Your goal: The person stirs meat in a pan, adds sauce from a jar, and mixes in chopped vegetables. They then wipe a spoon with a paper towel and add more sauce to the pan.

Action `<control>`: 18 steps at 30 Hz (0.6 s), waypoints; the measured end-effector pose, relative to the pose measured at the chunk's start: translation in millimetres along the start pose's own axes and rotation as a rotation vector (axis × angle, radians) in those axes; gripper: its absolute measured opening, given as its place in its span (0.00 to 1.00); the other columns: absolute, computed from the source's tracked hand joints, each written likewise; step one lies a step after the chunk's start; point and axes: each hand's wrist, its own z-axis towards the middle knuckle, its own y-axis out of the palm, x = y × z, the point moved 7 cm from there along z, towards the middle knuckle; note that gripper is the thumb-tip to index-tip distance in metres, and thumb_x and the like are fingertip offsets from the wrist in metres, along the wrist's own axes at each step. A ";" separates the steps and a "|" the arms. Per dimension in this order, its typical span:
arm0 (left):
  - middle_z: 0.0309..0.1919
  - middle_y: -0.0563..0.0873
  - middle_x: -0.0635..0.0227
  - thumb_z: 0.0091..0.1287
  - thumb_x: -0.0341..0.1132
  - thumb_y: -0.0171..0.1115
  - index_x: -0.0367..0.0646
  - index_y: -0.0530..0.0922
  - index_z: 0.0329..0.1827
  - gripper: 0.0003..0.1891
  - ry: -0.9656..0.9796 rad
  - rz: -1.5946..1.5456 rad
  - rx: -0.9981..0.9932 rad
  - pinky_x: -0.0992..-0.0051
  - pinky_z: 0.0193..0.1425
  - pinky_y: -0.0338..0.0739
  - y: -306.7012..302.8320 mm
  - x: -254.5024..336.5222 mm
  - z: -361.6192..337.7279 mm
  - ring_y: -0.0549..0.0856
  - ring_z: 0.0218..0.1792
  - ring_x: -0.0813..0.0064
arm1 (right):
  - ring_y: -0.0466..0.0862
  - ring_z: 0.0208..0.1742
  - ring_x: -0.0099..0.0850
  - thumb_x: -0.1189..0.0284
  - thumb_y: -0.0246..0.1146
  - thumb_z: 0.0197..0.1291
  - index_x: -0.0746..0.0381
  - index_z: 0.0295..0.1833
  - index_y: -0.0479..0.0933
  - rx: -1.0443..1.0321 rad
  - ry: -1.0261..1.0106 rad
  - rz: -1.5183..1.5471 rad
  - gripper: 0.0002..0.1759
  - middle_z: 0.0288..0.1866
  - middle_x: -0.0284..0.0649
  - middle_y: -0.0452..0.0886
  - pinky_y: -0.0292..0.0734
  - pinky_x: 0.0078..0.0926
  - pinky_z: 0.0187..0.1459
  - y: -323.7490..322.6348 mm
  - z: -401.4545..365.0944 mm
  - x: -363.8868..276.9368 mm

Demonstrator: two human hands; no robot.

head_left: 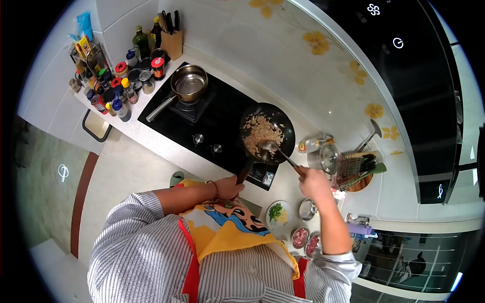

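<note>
A black wok [285, 132] sits on the right side of the black stove, with chopped, browned food [262, 132] spread in it. My left hand [229, 188] is closed around the wok's dark handle [245, 170]. In my right hand [315, 183] is the wooden handle of a metal spatula [270, 146], whose blade rests in the food near the wok's lower side. On the counter below the wok, a white plate [284, 206] holds chopped greens and something pale yellow.
A steel saucepan [189, 83] stands on the left burner, its handle pointing down-left. Many bottles and jars [134, 76] crowd the counter's left end. Bowls of raw meat [300, 237], an empty metal bowl [307, 209] and a utensil rack [350, 165] are at the right.
</note>
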 end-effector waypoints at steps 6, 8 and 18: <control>0.38 0.90 0.56 0.79 0.49 0.52 0.32 0.75 0.52 0.23 -0.014 -0.024 -0.030 0.63 0.52 0.81 1.6 0.1 -0.6 0.90 0.40 0.60 | 0.87 0.50 0.56 0.71 0.66 0.61 0.56 0.62 0.84 0.173 0.073 0.302 0.22 0.46 0.59 0.87 0.82 0.47 0.56 55.1 44.3 5.0; 0.38 0.90 0.56 0.80 0.49 0.51 0.32 0.75 0.52 0.23 -0.128 -0.133 -0.022 0.64 0.52 0.81 -1.1 -6.0 0.3 0.90 0.40 0.60 | 0.87 0.52 0.55 0.71 0.67 0.60 0.58 0.63 0.84 0.143 0.076 0.392 0.24 0.48 0.60 0.86 0.82 0.43 0.57 56.0 40.4 5.3; 0.39 0.89 0.56 0.80 0.47 0.51 0.32 0.73 0.54 0.22 -0.024 0.004 -0.062 0.65 0.50 0.82 -9.4 11.0 -9.1 0.90 0.41 0.62 | 0.88 0.53 0.53 0.70 0.66 0.62 0.62 0.66 0.81 0.277 0.181 0.635 0.25 0.49 0.61 0.86 0.81 0.39 0.56 108.2 57.1 33.5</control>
